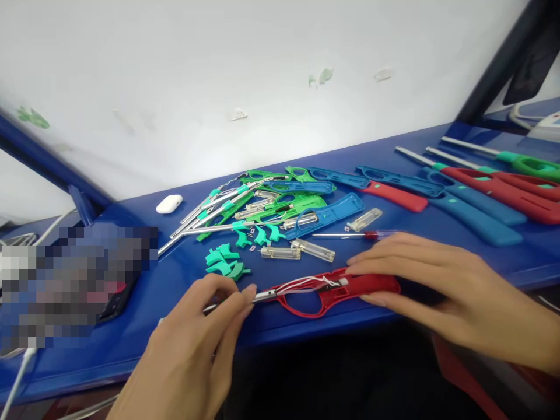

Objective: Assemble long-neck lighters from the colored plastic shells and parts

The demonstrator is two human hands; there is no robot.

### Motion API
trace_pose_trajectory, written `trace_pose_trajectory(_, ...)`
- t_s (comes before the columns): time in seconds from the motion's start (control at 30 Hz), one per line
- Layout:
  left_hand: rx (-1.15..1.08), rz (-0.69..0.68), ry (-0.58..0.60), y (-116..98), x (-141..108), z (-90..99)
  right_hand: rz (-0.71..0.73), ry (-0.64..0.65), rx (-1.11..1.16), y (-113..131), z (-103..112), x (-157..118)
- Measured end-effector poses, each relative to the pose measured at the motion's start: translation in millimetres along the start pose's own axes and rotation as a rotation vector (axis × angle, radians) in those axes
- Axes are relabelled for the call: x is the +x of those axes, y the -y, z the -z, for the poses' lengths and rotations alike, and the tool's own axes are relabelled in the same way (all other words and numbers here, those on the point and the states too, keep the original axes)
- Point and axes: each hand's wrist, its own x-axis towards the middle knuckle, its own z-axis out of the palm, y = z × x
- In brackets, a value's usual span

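A red half-shell of a long-nosed lighter (376, 284) lies open side up near the table's front edge. White wires (300, 281) run along its inside. At its left end sits a metal lighter tube (265, 296), pinched between the thumb and fingers of my left hand (192, 341). My right hand (450, 291) grips the handle end of the red shell, thumb at the near edge and fingers at the far edge. Just beyond it are clear fuel tanks (280, 253) and a screwdriver (370, 235). Teal trigger pieces (223, 261) lie beyond my left hand.
Metal tubes (205, 219) and green and blue shells (339, 213) are piled at the back. Assembled lighters (485, 181) lie to the right. A white earbud case (169, 204) and a blurred-out device (118, 300) are on the left. A wall (271, 87) stands behind the table.
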Motion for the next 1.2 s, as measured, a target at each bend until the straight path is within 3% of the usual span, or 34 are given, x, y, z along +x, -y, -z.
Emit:
trace_pose_trajectory(0.4, 0.085, -0.142, -0.055, -13.3, 11.8, -2.6, -0.047, 0.014, 0.032, 2.0, 0.4, 0.8)
trace_pose_trajectory(0.73, 0.122, -0.124, -0.035, 2.5, -2.7, -10.6, -0.030, 0.022, 0.023, 2.9, 0.5, -0.2)
trace_pose_trajectory(1.0, 0.109, -0.130, -0.081, -4.7, 1.2, -16.1, -0.036, 0.031, 0.044, 5.9, 2.4, 2.9)
trace_pose_trajectory(1.2, 0.198, -0.126, -0.059, 1.7, -3.7, -21.5, -0.048, 0.041, 0.027, 6.8, 3.0, 2.7)
